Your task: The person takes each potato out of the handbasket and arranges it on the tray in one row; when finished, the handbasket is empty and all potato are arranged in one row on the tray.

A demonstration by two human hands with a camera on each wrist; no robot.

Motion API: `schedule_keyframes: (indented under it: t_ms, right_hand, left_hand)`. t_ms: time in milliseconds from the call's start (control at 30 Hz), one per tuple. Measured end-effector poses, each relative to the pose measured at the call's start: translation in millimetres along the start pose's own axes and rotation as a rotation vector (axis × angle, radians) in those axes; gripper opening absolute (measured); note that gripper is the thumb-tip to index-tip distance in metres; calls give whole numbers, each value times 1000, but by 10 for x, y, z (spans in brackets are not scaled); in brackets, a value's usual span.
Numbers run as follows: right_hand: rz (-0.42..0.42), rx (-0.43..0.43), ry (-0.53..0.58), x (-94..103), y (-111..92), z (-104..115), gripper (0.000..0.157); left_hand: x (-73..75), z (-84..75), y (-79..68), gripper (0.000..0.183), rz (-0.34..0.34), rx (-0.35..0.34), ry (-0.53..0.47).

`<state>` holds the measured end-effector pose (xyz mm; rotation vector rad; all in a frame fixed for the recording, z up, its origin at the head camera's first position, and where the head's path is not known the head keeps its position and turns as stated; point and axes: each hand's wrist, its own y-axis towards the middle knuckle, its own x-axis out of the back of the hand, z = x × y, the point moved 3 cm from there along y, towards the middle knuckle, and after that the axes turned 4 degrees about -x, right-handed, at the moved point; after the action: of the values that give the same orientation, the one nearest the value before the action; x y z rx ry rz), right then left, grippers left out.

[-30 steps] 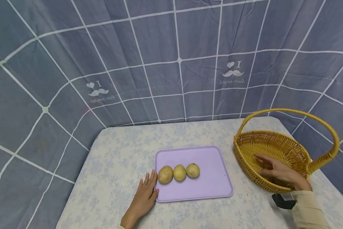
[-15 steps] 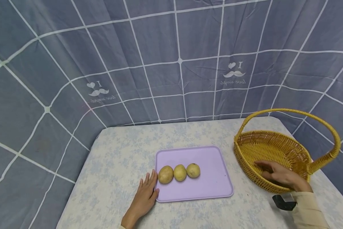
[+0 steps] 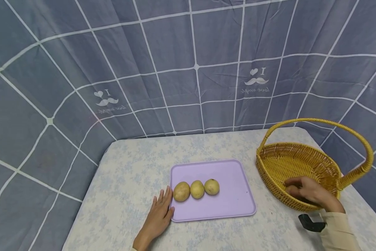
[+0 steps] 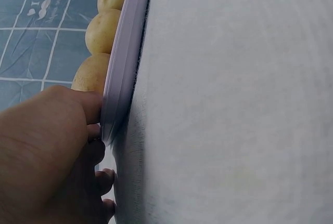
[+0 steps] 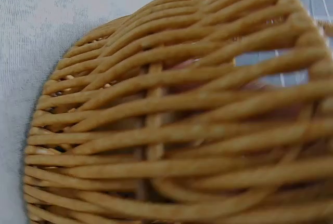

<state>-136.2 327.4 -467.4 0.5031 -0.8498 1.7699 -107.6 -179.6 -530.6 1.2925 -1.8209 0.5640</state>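
Three potatoes [image 3: 197, 189] lie in a row on the left part of a lilac tray [image 3: 235, 205]. My left hand [image 3: 156, 216] rests at the tray's left edge, fingers extended and thumb at the rim; the left wrist view shows the thumb [image 4: 89, 107] against the rim beside the nearest potato [image 4: 92, 73]. My right hand [image 3: 310, 191] reaches inside a yellow wicker basket [image 3: 272, 184], low by its near wall. Its fingers bend downward, and whatever lies beneath them is hidden. In the right wrist view the woven wall [image 5: 171, 130] covers nearly all of that hand.
The basket's tall arched handle [image 3: 319, 121] rises above the right hand. A pale floral cloth covers the table [image 3: 134, 164]. Behind it hangs a grey-blue curtain [image 3: 175, 83] with white grid lines. A black strap piece [image 3: 311, 223] hangs below the right wrist.
The right hand has lowered into the basket, its spread fingers bending, and has drawn slightly to the right. The left hand, tray and potatoes stay in place.
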Motion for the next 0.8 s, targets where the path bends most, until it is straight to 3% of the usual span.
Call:
schedule_keyframes:
  t_ms: [233,433,533,800]
  right_hand:
    - [-132,1,114,-9,0,-31,49]
    - [-279,-18,64,49,5,1,50]
    - [-355,-10,103,108,-6,63,52]
    - [-487,158,265,225,-40,428,41]
  left_hand:
    - [-4,5,-8,57,0,-1,3]
    - [-8,3,-10,57,1,0,-2]
    - [-2,2,-7,57,0,-1,-2]
    - [-4,-3,4,57,2,10,-3]
